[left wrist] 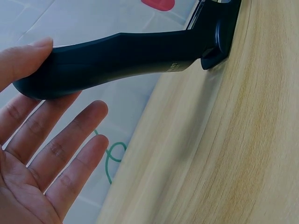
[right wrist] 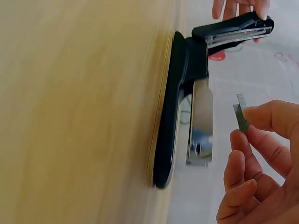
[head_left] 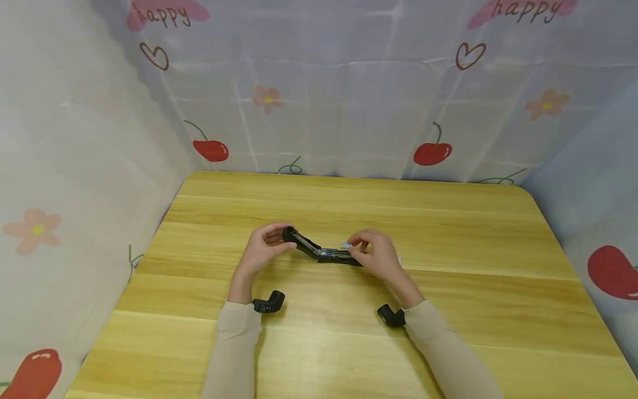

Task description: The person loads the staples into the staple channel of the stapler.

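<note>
A black stapler [head_left: 329,258] stands on the table with its top arm swung up and back, so its metal magazine [right wrist: 202,121] is exposed. My left hand [head_left: 261,246] holds the end of the raised arm [left wrist: 107,58] between thumb and fingers, and its other fingers are spread below. In the right wrist view, my right hand [right wrist: 266,158] pinches a short strip of staples [right wrist: 241,116] between thumb and fingertips. That strip is beside the magazine, apart from it, with its legs pointing away from the palm.
The wooden table [head_left: 319,354] is bounded by a printed curtain [head_left: 339,111] at the back and sides. A small white thing [head_left: 400,259] shows just past my right hand. Black wrist cameras [head_left: 269,302] sit at both cuffs.
</note>
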Motion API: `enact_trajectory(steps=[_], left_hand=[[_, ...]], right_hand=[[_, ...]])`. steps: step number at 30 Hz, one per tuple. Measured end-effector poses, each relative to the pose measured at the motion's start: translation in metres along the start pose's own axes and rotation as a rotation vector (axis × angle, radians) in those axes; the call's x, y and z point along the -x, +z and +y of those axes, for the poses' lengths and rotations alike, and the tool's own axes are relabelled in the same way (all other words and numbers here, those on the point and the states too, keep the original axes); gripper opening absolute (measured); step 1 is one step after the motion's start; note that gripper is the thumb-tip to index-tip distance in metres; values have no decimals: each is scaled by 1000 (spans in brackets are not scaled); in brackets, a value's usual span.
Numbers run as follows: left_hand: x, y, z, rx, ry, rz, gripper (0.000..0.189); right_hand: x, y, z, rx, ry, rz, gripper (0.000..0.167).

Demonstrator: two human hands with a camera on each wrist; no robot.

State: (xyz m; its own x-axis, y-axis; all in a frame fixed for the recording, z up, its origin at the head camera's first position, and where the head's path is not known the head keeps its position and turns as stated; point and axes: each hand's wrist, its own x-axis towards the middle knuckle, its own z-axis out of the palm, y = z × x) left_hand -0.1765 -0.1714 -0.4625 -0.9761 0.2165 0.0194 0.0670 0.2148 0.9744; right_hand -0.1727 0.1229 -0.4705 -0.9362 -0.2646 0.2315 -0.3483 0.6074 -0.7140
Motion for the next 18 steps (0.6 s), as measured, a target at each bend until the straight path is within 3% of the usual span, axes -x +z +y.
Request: enact_trajectory(steps=[18], left_hand=[[0, 1, 1, -1, -4, 6, 45]], right_hand=[[-6, 16, -8, 21, -6, -74, 8]])
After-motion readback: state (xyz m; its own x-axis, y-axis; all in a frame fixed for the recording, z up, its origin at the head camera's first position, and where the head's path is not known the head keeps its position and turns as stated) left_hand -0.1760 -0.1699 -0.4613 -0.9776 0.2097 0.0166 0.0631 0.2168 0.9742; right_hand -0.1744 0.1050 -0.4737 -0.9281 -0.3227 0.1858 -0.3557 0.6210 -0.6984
